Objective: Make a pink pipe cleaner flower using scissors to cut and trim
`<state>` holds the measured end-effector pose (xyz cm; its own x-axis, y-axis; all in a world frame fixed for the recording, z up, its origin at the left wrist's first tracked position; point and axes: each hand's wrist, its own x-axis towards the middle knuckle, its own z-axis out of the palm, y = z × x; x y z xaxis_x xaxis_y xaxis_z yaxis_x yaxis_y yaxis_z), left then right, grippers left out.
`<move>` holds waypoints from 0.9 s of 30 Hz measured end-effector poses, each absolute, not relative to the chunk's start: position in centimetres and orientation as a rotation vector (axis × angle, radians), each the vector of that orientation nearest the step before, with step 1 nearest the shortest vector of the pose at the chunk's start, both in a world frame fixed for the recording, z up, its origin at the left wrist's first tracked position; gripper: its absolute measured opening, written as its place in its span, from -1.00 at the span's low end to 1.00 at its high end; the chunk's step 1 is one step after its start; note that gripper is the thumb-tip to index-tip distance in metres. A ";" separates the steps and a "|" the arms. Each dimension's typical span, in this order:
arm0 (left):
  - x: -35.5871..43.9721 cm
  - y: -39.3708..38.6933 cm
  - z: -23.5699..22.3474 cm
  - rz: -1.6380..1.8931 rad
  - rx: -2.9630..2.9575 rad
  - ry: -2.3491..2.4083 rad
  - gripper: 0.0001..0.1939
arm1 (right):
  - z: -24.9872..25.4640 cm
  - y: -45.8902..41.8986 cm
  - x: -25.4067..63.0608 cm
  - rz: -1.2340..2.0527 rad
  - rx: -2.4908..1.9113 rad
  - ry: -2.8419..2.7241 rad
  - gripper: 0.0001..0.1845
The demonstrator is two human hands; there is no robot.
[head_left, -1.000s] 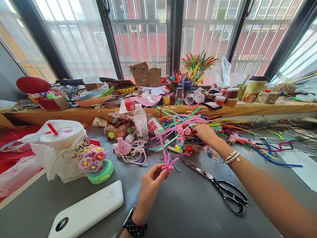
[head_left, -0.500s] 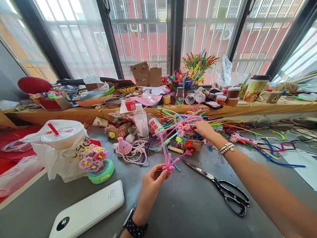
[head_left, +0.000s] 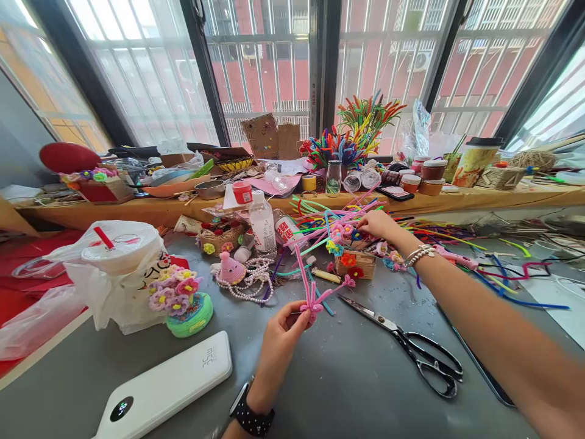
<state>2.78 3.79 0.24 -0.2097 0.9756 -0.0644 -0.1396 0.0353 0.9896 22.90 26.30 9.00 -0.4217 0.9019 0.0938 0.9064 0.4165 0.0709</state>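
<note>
Containers first, from where I'm standing. Woven basket (head_left: 368, 267) mid-table: red and orange flowers on its near wall, more small flowers crowded at its top; can't see down inside. Second woven basket (head_left: 233, 236) further left: dark red bits inside, yellow flower on the wall. Clear plastic bottle (head_left: 264, 233) upright just right of that, contents unreadable; labelled bottle (head_left: 286, 230) tilted over beside it. Takeaway cup (head_left: 119, 251) on the left sits in a plastic bag (head_left: 123, 314), red straw (head_left: 104, 238) through the lid, fill level hidden. Green crochet pot (head_left: 194, 316), near side of the bag, carries a bunch of pink, purple and yellow flowers.

Work piece: pink pipe-cleaner flower (head_left: 312, 310), near-centre, above the table's near half. Left hand (head_left: 280, 338) has it pinched at the petals, thumb against fingers. Long axis follows the longest strand: points to the far side, leaning slightly left. Shorter strands fan out far and right.

Right hand (head_left: 384, 228) is reaching in at the basket's far right edge, fingers bunched and pointing left; can't tell if anything's between the tips.

Scissors (head_left: 402, 341) lie right of the flower, blades far-left, handles near-right.
</note>
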 end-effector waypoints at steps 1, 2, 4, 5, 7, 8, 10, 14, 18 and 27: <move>2.8 3.8 0.2 1.393 0.958 1.284 -0.73 | 9.5 26.1 23.1 -0.193 -1.662 -2.590 -0.79; 2.7 3.9 0.1 1.399 0.958 1.287 -0.73 | 10.0 26.0 23.3 -0.215 -1.657 -2.573 -0.78; 2.7 3.9 0.1 1.407 0.963 1.299 -0.73 | 10.9 25.5 23.8 -0.257 -1.645 -2.540 -0.77; 2.7 3.9 0.1 1.410 0.965 1.306 -0.72 | 11.2 25.3 24.0 -0.275 -1.642 -2.525 -0.76; 2.7 3.9 0.2 1.406 0.971 1.311 -0.72 | 11.5 24.9 24.3 -0.299 -1.643 -2.505 -0.75; 2.7 3.9 0.2 1.400 0.972 1.312 -0.71 | 11.6 24.7 24.4 -0.303 -1.648 -2.499 -0.75; 2.7 3.9 0.3 1.393 0.971 1.313 -0.71 | 11.3 24.5 24.5 -0.301 -1.664 -2.494 -0.75; 2.7 3.9 0.4 1.403 0.969 1.310 -0.70 | 10.3 25.0 24.4 -0.259 -1.704 -2.512 -0.77; 2.7 3.8 0.4 1.404 0.968 1.309 -0.72 | 9.1 26.1 23.8 -0.172 -1.682 -2.616 -0.78; 2.8 3.7 0.7 1.381 0.967 1.307 -0.73 | 8.0 27.5 22.6 -0.141 -1.703 -2.671 -0.82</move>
<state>2.81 3.65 0.74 -0.2184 0.9735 -0.0683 -0.1216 0.0423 0.9917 22.57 27.51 7.98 -0.4227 0.9060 0.0234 0.9034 0.4192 0.0904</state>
